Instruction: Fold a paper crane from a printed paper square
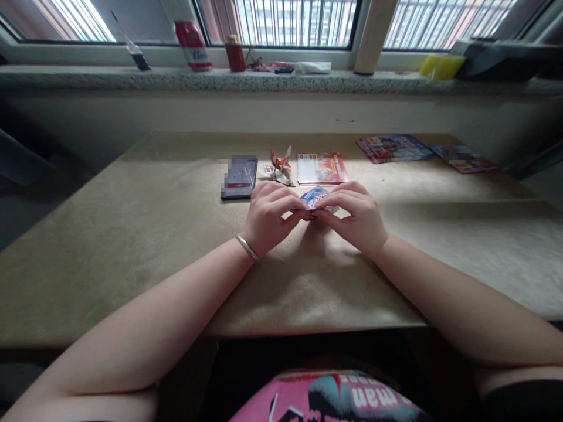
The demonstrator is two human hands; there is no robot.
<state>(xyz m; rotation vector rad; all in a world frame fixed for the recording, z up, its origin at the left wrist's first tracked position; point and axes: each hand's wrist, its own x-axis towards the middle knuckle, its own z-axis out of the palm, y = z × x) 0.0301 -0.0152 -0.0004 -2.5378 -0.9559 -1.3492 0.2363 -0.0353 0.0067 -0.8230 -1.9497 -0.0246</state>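
Observation:
Between my two hands is a small folded piece of printed paper (pixel 315 196), blue and white with some red. My left hand (pixel 272 210) pinches its left edge between thumb and fingers. From the other side, my right hand (pixel 354 210) pinches the right edge the same way. The fingertips of both hands nearly meet at the paper's near side and hide part of its folds. Just beyond my hands stand folded paper cranes (pixel 281 165) in red and white. A stack of square red printed sheets (pixel 322 168) lies to their right.
A phone or tablet (pixel 240 177) lies left of the cranes on the table (pixel 132 252). Printed leaflets (pixel 393 147) are at the back right, with more leaflets (pixel 464 158) beside them. A red can (pixel 193 46), a red bottle (pixel 235 54) and a yellow item (pixel 442 67) sit on the windowsill.

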